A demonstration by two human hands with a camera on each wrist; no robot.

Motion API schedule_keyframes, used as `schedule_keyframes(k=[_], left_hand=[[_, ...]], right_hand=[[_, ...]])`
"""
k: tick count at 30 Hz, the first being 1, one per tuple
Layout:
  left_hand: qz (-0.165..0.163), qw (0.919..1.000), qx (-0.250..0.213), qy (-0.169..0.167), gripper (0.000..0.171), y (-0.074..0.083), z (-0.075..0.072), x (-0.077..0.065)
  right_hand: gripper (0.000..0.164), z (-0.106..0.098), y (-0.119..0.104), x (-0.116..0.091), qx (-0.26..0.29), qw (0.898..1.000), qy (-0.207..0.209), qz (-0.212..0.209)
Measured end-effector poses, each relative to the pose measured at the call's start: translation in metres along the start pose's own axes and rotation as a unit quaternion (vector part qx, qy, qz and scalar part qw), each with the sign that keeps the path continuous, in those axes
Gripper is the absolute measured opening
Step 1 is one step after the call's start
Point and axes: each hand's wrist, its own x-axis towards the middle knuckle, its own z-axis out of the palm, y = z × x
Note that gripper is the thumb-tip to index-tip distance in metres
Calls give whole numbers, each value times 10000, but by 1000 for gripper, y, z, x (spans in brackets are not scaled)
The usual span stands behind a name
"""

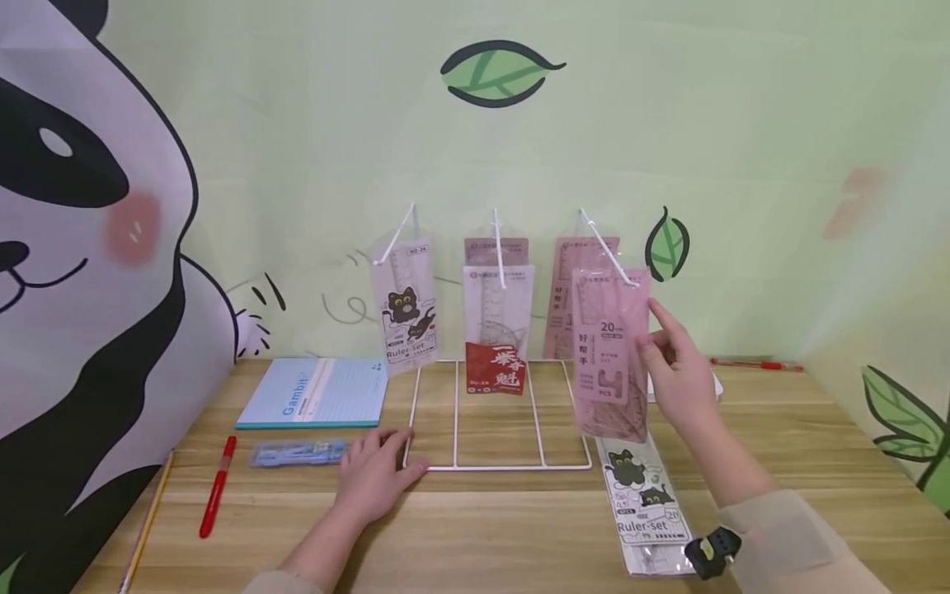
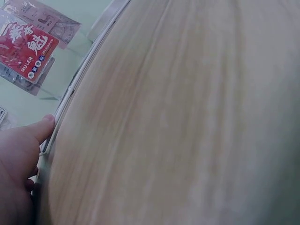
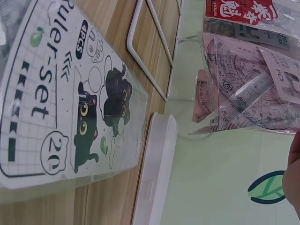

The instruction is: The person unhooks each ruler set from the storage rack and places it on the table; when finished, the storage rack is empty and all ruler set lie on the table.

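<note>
My right hand (image 1: 679, 371) pinches the right edge of a pink ruler set (image 1: 610, 355) in a clear sleeve, which hangs on the rack's right hook near its front end. Another pink ruler set (image 1: 560, 318) hangs behind it. My left hand (image 1: 378, 470) rests at the front left corner of the white wire rack (image 1: 505, 468), its thumb (image 2: 43, 127) against the wire. A cat-print ruler set (image 1: 406, 309) hangs from the left hook. On the middle hook, a red-and-clear ruler set (image 1: 496, 367) hangs before a darker pink one (image 1: 475, 250).
Below my right forearm lies a cat-print ruler-set pack (image 1: 641, 495), overlapping another sleeve. A blue notebook (image 1: 312, 393), a blue pen pack (image 1: 297, 452), a red pen (image 1: 218, 487) and a pencil (image 1: 147, 520) lie left. Behind my right hand are a white case (image 3: 155, 164) and red pen (image 1: 757, 364).
</note>
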Motion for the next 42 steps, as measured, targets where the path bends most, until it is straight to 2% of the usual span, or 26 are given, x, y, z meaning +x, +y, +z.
schedule_keyframes(k=[15, 22, 31, 42], left_hand=[[36, 10000, -9, -15, 64, 1, -1, -3], [52, 10000, -6, 74, 61, -1, -1, -2], [143, 9998, -26, 131, 62, -2, -2, 0], [33, 10000, -9, 17, 62, 0, -2, -1]], right_hand=[[50, -3, 0, -10, 134, 9999, 84, 57], [49, -7, -1, -15, 329, 9993, 80, -176], [49, -14, -4, -15, 206, 9994, -17, -291], [48, -21, -2, -21, 84, 9990, 59, -446]])
